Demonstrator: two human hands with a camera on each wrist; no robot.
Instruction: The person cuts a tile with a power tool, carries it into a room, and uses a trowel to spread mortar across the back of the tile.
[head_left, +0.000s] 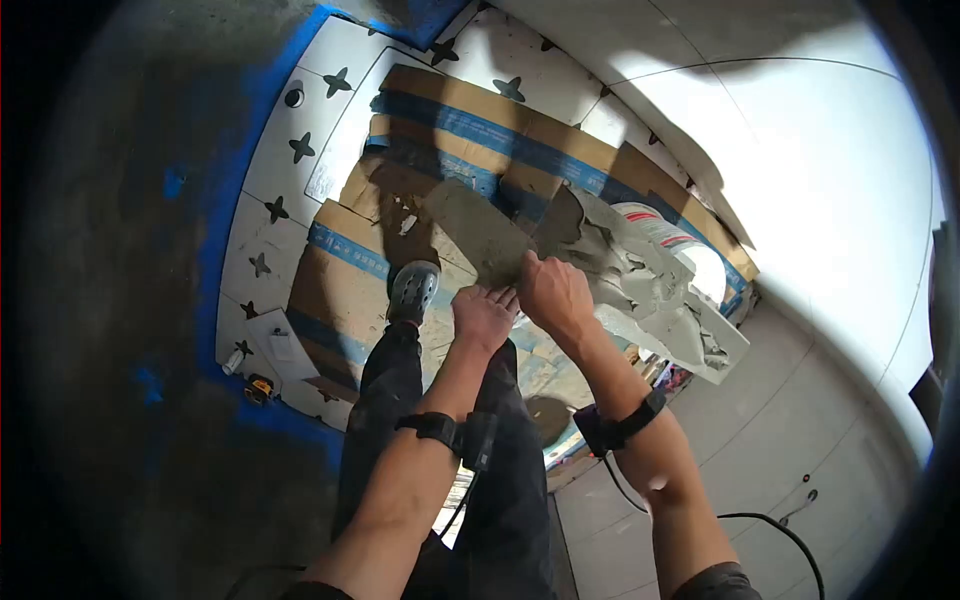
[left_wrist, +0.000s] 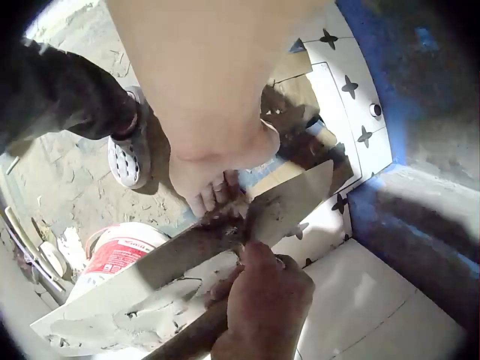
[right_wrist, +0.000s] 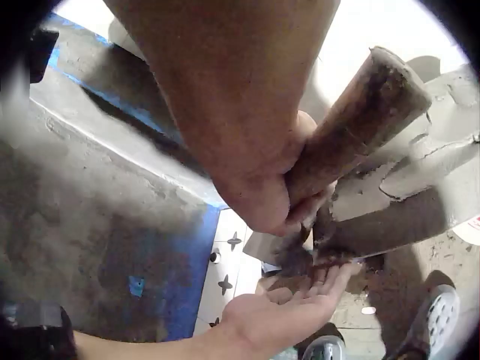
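Observation:
My right hand (head_left: pixel 560 295) grips the round wooden handle (right_wrist: pixel 360 120) of a trowel. The trowel's grey, smeared blade (head_left: pixel 480 232) reaches from that fist toward the upper left in the head view. Beside it extends a long pale strip (head_left: pixel 715 335), with thick wet grey mortar (head_left: pixel 640 285) spread over it in ridges. My left hand (head_left: pixel 483 318) is palm up, its fingers extended and slightly bent. Those fingertips (right_wrist: pixel 341 276) are right at the mortar-smeared edge by the trowel, overlapping it in the right wrist view.
A white bucket with red print (head_left: pixel 705 265) stands behind the mortar strip. Flattened cardboard (head_left: pixel 340 265) with blue bands covers patterned white tiles (head_left: pixel 275 210), bordered by blue tape (head_left: pixel 212 270). A yellow-black tape measure (head_left: pixel 259 389) lies left. Large pale panels (head_left: pixel 800 150) rise at right.

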